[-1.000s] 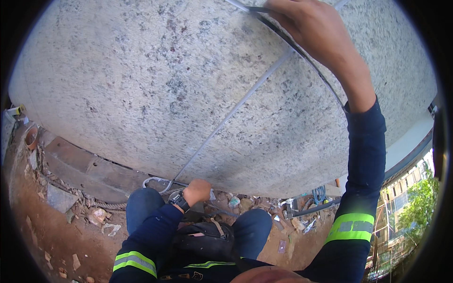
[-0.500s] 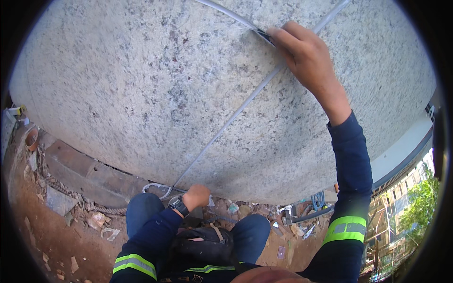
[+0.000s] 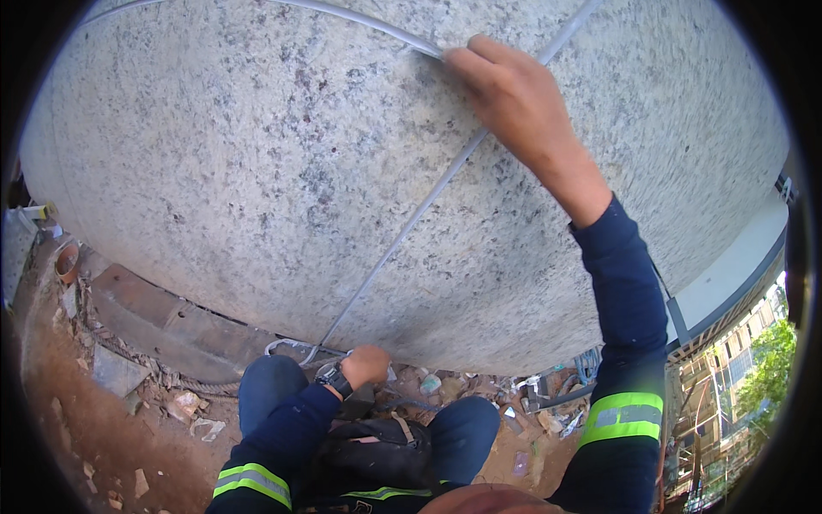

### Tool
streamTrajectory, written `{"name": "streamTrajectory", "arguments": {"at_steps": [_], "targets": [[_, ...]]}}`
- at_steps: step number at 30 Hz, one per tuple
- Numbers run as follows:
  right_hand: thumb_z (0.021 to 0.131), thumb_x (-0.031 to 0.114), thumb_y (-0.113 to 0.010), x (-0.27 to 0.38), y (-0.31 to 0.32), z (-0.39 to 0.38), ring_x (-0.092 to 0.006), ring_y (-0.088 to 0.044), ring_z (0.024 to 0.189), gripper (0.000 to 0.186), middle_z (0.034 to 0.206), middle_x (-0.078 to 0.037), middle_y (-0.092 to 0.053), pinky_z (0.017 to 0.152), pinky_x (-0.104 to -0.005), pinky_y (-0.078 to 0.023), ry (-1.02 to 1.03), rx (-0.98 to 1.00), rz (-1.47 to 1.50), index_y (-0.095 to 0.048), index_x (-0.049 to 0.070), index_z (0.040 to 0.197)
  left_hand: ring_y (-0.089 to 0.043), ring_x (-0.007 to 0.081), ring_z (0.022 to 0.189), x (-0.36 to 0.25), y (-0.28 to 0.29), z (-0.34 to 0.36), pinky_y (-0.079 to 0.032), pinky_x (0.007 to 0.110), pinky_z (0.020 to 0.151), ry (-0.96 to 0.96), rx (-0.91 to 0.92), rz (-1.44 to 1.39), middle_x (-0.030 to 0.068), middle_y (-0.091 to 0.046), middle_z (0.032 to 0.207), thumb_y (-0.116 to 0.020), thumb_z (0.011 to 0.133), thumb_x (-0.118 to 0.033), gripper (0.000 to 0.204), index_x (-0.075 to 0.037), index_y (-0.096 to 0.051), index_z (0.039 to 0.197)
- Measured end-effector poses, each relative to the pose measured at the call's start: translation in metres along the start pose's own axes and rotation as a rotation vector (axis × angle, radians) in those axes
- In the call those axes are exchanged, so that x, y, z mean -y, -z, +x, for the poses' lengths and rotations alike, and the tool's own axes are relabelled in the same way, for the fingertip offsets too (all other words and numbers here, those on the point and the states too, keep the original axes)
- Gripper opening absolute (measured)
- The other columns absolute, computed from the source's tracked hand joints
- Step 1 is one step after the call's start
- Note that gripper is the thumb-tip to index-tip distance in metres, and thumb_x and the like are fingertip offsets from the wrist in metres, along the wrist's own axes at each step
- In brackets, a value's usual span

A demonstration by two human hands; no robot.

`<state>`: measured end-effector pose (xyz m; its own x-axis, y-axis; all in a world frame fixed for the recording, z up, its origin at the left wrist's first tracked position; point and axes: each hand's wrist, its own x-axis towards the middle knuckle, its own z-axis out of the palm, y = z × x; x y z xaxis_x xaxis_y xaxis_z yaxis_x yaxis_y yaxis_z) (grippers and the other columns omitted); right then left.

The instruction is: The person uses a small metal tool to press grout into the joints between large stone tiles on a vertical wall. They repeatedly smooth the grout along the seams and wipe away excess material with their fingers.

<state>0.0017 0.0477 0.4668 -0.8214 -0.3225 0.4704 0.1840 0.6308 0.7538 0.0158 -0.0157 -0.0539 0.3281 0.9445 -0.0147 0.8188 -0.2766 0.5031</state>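
A grey cable (image 3: 390,253) runs diagonally across a mottled grey wall (image 3: 257,171), from the upper right down to a bend between my knees. Another length of grey cable (image 3: 368,21) arcs in from the upper left and ends at my right hand (image 3: 518,103). The fingers of that hand are closed on it, raised against the wall and over the diagonal strand. Low down, my left hand (image 3: 366,366), with a watch on the wrist, is closed beside the lower cable bend (image 3: 312,349). Its fingers hide whatever they grip.
Rubble and stones (image 3: 184,404) lie on the brown dirt ground at the wall's foot. A rusty curved slab (image 3: 163,313) borders it on the left, near a terracotta pot (image 3: 67,264). A black bag (image 3: 372,454) sits between my knees. Scaffolding (image 3: 711,411) stands far right.
My right hand has shifted slightly left across the picture with the upper cable, whose dark piece is now hidden. The whole view has shifted a little. My left hand stays by the lower bend.
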Motion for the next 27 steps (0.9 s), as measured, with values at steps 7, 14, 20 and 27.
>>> {"name": "streamTrajectory", "arguments": {"at_steps": [7, 14, 20, 27], "targets": [[0.095, 0.009, -0.065, -0.018, 0.038, -0.055, -0.0309, -0.066, 0.077, 0.009, 0.084, -0.009, -0.059, 0.067, -0.0433, -0.053, -0.179, 0.157, -0.098, -0.068, 0.01, 0.103, -0.071, 0.0419, 0.106, 0.006, 0.042, -0.02, -0.057, 0.052, 0.089, 0.03, 0.048, 0.001, 0.0215, -0.075, 0.109, -0.071, 0.09, -0.033, 0.037, -0.005, -0.074, 0.115], [0.096, 0.012, -0.066, -0.004, 0.024, -0.072, -0.0322, -0.064, 0.067, 0.004, 0.081, -0.009, -0.06, 0.057, -0.0413, -0.051, -0.269, -0.059, 0.051, -0.066, 0.009, 0.099, -0.068, 0.0375, 0.113, -0.062, 0.226, -0.058, -0.054, 0.047, 0.098, -0.287, -0.93, -0.17, 0.0169, -0.071, 0.119, -0.074, 0.095, -0.021, 0.033, -0.007, -0.07, 0.125], [0.098, 0.014, -0.069, 0.015, 0.077, -0.1, -0.0356, -0.066, 0.076, 0.008, 0.088, -0.011, -0.067, 0.067, -0.0429, -0.053, -0.48, 0.27, -0.06, -0.07, 0.009, 0.105, -0.049, 0.0348, 0.144, -0.072, 0.359, -0.068, -0.042, 0.049, 0.118, -0.288, -1.336, 0.334, 0.0206, -0.053, 0.152, -0.07, 0.098, -0.026, 0.056, -0.005, -0.056, 0.148], [0.098, 0.008, -0.068, 0.037, 0.119, -0.158, -0.0347, -0.066, 0.079, 0.012, 0.093, -0.016, -0.068, 0.071, -0.037, -0.052, -0.795, -0.02, 0.261, -0.069, 0.002, 0.108, -0.012, 0.0341, 0.164, -0.082, 0.417, 0.01, -0.015, 0.052, 0.132, -0.301, -1.406, 0.622, 0.0208, -0.023, 0.174, -0.06, 0.102, -0.044, 0.081, -0.005, -0.03, 0.166]]}}
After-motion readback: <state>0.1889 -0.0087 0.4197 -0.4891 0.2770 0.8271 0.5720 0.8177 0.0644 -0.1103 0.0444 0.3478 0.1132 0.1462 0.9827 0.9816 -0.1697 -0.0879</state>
